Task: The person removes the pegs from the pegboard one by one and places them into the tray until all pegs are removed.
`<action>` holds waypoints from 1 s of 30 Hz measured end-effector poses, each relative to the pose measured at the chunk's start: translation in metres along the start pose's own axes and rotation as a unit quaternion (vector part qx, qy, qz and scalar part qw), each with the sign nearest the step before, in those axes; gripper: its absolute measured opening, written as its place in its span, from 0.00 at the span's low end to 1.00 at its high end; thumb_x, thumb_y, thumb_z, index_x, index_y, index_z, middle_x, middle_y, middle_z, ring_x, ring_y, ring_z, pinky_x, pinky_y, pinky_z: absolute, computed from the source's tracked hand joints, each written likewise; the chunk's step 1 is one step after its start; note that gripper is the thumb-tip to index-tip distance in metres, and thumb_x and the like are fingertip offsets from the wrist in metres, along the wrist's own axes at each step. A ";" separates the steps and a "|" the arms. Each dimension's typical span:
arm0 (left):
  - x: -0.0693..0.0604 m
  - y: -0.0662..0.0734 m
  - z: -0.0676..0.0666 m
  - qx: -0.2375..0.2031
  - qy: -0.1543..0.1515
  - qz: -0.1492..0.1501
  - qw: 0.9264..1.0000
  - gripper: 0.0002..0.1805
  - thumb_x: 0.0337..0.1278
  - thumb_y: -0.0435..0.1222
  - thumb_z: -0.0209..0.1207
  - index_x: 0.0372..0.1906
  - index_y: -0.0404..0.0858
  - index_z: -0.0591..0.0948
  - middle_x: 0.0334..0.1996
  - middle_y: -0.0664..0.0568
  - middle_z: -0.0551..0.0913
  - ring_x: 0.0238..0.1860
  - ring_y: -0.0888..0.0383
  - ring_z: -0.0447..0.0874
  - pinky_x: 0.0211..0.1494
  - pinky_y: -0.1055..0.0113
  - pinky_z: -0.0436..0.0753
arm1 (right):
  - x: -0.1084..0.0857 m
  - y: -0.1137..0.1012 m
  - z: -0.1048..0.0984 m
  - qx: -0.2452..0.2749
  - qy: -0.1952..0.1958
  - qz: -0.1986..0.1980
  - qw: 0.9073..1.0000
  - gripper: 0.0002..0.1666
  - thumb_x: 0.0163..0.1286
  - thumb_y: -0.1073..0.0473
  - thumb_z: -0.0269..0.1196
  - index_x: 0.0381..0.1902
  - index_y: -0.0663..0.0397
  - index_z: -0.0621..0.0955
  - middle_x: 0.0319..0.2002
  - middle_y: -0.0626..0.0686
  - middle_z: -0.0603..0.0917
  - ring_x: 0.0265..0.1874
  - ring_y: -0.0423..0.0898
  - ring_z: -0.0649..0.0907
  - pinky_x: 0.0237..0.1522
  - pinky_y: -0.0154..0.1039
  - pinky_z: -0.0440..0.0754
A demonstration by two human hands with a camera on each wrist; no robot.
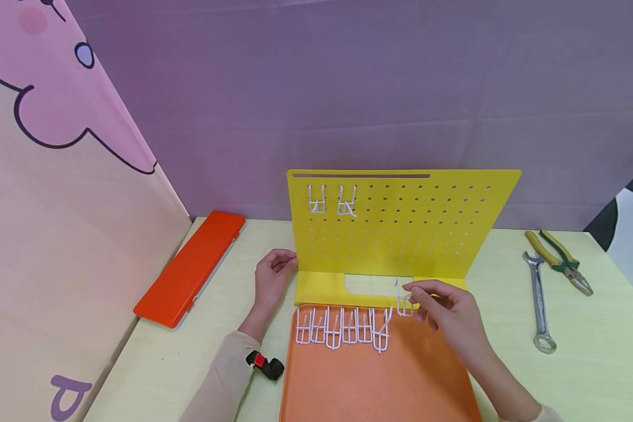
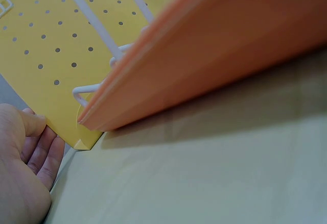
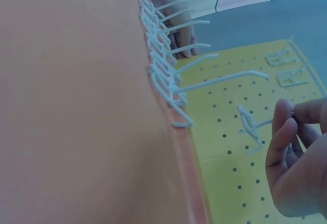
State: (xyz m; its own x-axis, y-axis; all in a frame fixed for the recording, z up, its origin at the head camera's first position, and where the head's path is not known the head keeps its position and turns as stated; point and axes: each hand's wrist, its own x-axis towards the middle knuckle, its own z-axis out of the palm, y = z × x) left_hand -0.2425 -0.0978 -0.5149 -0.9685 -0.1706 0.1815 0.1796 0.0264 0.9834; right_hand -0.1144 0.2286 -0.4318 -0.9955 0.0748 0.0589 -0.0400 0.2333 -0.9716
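A yellow pegboard (image 1: 390,234) stands upright, with two white wire hooks hung near its upper left corner, one of them the hook (image 1: 316,200). My left hand (image 1: 275,280) holds the board's lower left edge; the left wrist view shows the thumb (image 2: 34,123) against that edge. Between thumb and fingertips, my right hand (image 1: 448,308) pinches another white pegboard hook (image 3: 249,124) by its prong. This hook is in front of the board's lower right part, apart from the holes. Several more hooks (image 1: 333,333) lie in a row along the far edge of the orange tray (image 1: 369,384).
On the left of the table lies a red case (image 1: 192,269). A combination wrench (image 1: 539,305) and pliers (image 1: 561,261) with yellow-green handles lie on the right. Behind the table hangs a purple cloth (image 1: 358,88).
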 end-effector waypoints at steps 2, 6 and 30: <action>0.000 0.000 0.000 -0.001 -0.001 0.001 1.000 0.06 0.70 0.23 0.69 0.47 0.26 0.87 0.43 0.35 0.90 0.38 0.62 0.86 0.48 0.76 0.86 | -0.001 0.003 -0.001 -0.005 -0.011 0.004 1.000 0.14 0.83 0.60 0.68 0.56 0.66 0.90 0.33 0.48 0.88 0.25 0.46 0.83 0.24 0.35 0.78; 0.000 0.000 -0.001 -0.002 -0.001 0.003 1.000 0.05 0.70 0.23 0.69 0.47 0.26 0.87 0.42 0.35 0.90 0.38 0.62 0.86 0.47 0.76 0.86 | -0.003 0.008 -0.002 -0.009 -0.037 0.002 0.999 0.13 0.82 0.61 0.68 0.55 0.67 0.89 0.32 0.47 0.87 0.25 0.45 0.83 0.24 0.36 0.78; 0.000 -0.001 0.000 -0.001 0.000 -0.003 1.000 0.06 0.70 0.23 0.69 0.47 0.25 0.87 0.44 0.31 0.89 0.38 0.62 0.86 0.47 0.77 0.85 | 0.001 0.021 -0.004 -0.042 -0.150 0.072 0.985 0.14 0.83 0.60 0.67 0.55 0.65 0.90 0.33 0.54 0.89 0.28 0.45 0.85 0.26 0.36 0.81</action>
State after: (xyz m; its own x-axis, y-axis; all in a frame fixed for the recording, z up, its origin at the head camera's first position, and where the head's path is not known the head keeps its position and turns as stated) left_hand -0.2429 -0.0978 -0.5159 -0.9692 -0.1717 0.1764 0.1750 0.0237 0.9843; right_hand -0.1159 0.2377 -0.4512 -0.9714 -0.1739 -0.1614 0.0987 0.3224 -0.9414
